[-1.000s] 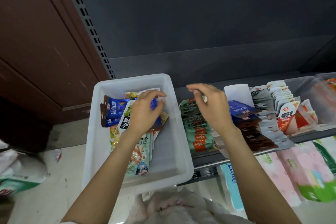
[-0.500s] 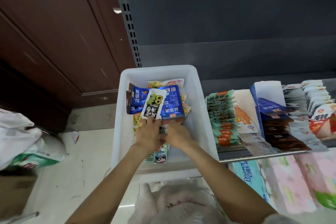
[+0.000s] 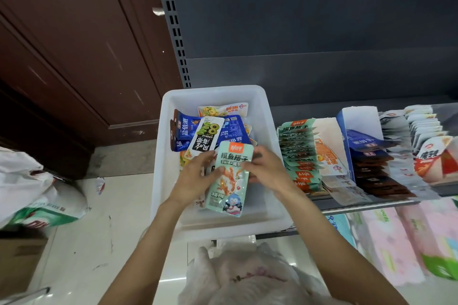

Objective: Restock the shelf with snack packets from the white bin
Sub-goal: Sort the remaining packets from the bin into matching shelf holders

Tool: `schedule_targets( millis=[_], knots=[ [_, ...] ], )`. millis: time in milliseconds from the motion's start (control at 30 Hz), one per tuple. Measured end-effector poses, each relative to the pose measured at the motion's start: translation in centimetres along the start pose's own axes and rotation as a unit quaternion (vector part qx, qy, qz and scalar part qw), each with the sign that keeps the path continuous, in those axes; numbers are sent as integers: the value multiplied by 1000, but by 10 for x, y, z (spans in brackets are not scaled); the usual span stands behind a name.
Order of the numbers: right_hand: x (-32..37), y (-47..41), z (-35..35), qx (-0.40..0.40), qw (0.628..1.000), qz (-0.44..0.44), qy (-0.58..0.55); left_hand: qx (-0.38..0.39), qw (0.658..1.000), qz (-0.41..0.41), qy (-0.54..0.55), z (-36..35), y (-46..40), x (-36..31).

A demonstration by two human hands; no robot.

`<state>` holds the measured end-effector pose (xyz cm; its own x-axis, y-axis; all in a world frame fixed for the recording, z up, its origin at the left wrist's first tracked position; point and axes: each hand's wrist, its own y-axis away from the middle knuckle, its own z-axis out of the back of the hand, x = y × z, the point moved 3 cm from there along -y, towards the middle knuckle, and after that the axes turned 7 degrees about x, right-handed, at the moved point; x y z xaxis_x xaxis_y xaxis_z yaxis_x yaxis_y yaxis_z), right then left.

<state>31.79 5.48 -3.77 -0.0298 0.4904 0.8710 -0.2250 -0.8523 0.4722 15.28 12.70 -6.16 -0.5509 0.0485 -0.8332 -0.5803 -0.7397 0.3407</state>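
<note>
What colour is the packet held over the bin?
Pale mint green packet with an orange top tab; head view.

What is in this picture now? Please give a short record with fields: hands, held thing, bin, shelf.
hands: left hand and right hand both hold one packet over the bin
held thing: mint-green snack packet, printed side up, orange tab pointing away
bin: white bin holds blue packets and a white packet with green print
shelf: row of matching mint-green packets stands right of the bin

Qty: 1 white bin (image 3: pixel 267 116), 2 hands, left (image 3: pixel 195 178) & right (image 3: pixel 267 171), 1 mint packet (image 3: pixel 229 178) held, approx. 5 loose packets (image 3: pixel 208 134) in bin.
</note>
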Motion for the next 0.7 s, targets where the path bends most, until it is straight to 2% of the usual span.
schedule_targets(
  millis=[67, 133, 233, 300, 367, 433, 700],
  knots=[
    [15, 22, 18, 0, 999, 49, 2, 37, 992, -11, 120, -4, 8, -20],
    [30, 40, 36, -20, 993, 106, 40, 31, 987, -63, 144, -6, 11, -49],
    [55, 59, 65, -109, 960, 230, 113, -59, 980, -190, 3, -6, 3, -99],
    [70, 63, 83, -161, 931, 310, 108, -147, 946, -276, -84, -5, -2, -135],
    [77, 57, 100, -170, 918, 353, 66, -199, 914, -335, -114, -7, -13, -162],
    [78, 41, 116, -171, 918, 355, 55, -211, 907, -345, -120, -12, -30, -175],
    [58, 2, 168, -165, 941, 294, 20, -104, 957, -251, -99, -46, -74, -161]
  ],
)
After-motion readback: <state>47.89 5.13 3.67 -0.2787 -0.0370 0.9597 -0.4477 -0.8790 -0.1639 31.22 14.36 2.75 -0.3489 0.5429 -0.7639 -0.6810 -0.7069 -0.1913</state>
